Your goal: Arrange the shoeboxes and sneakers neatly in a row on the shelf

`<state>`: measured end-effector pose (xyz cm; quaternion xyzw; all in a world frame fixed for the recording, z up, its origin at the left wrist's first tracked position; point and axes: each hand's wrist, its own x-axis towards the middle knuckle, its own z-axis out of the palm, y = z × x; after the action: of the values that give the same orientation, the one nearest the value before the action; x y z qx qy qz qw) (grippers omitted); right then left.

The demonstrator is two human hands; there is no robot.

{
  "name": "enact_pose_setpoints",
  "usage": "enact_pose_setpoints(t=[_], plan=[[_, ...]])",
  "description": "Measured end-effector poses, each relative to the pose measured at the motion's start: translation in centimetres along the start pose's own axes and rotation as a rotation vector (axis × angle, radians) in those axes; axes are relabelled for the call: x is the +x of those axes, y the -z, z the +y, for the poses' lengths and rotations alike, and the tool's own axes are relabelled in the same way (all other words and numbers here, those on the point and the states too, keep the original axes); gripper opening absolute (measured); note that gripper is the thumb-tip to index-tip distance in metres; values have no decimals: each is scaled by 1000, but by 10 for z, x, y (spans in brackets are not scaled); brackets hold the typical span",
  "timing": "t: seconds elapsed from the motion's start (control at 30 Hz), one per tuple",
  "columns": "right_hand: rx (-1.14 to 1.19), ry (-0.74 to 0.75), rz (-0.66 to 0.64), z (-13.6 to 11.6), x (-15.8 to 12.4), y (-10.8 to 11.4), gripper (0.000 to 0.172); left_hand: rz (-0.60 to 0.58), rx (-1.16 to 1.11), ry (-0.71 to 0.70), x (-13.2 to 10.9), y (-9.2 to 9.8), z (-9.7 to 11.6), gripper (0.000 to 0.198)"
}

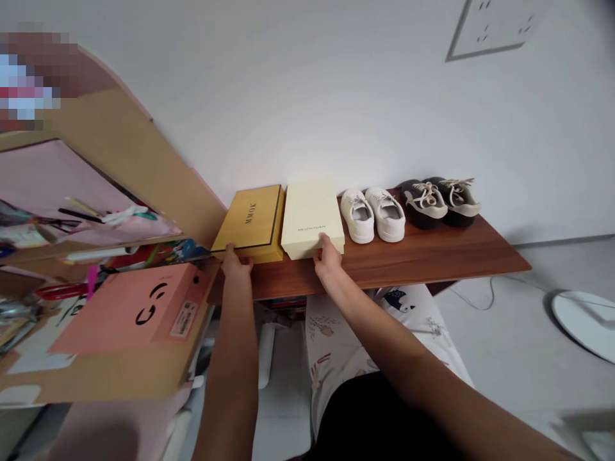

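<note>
A yellow shoe box [257, 218] marked MMOK lies flat on a reddish-brown wooden shelf [384, 266], against the wall. My left hand [235, 261] grips its front edge near the left corner, with a finger on the lid and the thumb along the front side. Right beside it lies a cream shoe box [312, 208] marked MEIZHIYUAN. At this box's front right, my right hand [329, 256] holds the edge, one digit on the lid and the others lower at the front. Both lids are on, so what is inside is hidden.
White sneakers [372, 214] stand right of the cream box, then dark sneakers with beige laces [439, 202]. On the left, a cluttered desk holds a pink box [132, 304]. A wall socket [494, 29] is upper right; a round white base [586, 323] rests on the floor.
</note>
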<state>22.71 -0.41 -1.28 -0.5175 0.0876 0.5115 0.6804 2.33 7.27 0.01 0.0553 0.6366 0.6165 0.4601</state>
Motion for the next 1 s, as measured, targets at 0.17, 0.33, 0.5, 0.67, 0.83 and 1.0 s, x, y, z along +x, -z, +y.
enact_pose_setpoints(t=[0.17, 0.33, 0.5, 0.67, 0.83, 1.0], plan=[[-107, 360, 25, -3, -4, -8, 36, -81, -5, -333, -13, -3, -11, 35], [-427, 970, -107, -16, -18, -8, 36, -27, 408, -1068, -26, 5, -7, 44], [-1071, 1499, -506, -9, -23, 6, 20, -228, 1077, -1489, -20, 37, -9, 29], [-1598, 1598, -654, 9, -11, 27, 29, -349, 1522, -1590, -5, 67, -29, 16], [-1824, 1530, -689, 23, 3, 42, 28, -470, 1677, -1603, 9, 78, -50, 18], [-1888, 1435, -612, 22, 16, 47, 28, -536, 1592, -1597, 16, 74, -57, 23]])
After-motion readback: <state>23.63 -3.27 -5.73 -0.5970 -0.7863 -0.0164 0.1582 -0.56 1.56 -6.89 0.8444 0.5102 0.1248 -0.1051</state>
